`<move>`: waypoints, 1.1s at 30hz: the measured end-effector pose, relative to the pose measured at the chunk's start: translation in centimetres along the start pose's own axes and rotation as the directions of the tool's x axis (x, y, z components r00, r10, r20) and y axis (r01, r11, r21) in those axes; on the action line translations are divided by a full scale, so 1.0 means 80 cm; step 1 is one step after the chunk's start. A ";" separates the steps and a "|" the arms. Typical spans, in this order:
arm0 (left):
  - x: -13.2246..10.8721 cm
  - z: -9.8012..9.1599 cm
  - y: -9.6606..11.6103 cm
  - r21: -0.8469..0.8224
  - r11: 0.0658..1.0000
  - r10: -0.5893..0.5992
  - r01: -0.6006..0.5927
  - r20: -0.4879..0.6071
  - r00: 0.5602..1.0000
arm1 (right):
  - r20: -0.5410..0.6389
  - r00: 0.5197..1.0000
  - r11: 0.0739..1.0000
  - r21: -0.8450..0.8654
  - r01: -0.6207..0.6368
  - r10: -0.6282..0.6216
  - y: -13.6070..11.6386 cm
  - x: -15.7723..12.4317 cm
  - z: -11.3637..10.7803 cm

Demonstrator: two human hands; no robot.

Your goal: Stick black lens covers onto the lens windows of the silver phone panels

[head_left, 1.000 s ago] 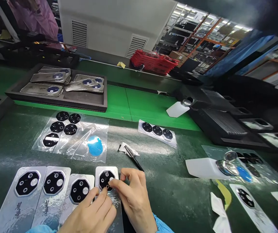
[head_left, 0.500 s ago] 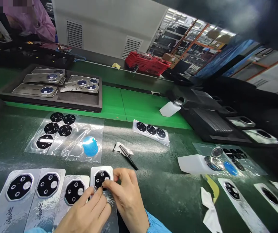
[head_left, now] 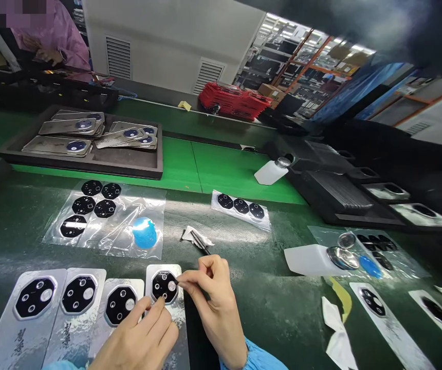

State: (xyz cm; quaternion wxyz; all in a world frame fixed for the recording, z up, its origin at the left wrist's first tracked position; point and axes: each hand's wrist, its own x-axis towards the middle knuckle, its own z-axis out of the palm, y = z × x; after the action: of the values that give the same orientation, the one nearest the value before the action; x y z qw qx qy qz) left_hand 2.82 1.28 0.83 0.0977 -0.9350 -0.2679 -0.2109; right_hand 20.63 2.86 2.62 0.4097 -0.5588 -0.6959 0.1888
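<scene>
We find four panels (head_left: pixel 70 324) side by side along the near left of the bench (head_left: pixel 259 318), the left hand (head_left: pixel 140 334) over the two rightmost and the right hand (head_left: pixel 215 303) at the row's right end. Behind the row lies a sheet (head_left: pixel 109 234) bearing discs (head_left: pixel 84 205); behind that, a tray (head_left: pixel 90 167) holds stacked plates (head_left: pixel 61 126). Tweezers (head_left: pixel 200 242) lie on a wipe (head_left: pixel 188 233) behind the right hand. Farther back, right, we record a strip (head_left: pixel 240 217), then a bottle (head_left: pixel 270 172). A second bottle (head_left: pixel 308 260) lies right of the right hand, before what appears to be another tray (head_left: pixel 360 223).
</scene>
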 end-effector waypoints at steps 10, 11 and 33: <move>-0.010 -0.005 -0.016 -0.186 0.979 -0.092 0.086 -0.022 0.995 | -0.015 0.998 0.996 0.059 -0.061 0.062 0.008 -0.008 0.007; -0.013 -0.003 -0.018 -0.187 0.977 -0.105 0.101 -0.008 0.994 | -0.014 0.998 0.996 0.059 -0.063 0.064 0.008 -0.008 0.007; -0.018 0.010 -0.018 -0.067 0.995 -0.072 0.070 -0.029 0.997 | 0.052 0.997 0.997 -0.045 0.061 -0.059 -0.005 0.005 0.011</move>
State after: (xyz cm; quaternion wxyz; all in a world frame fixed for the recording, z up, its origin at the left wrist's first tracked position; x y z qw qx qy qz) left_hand 1.21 2.11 -0.41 0.0635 -0.9242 -0.2921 -0.2376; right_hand 19.65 3.32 2.55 0.3845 -0.5421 -0.7266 0.1742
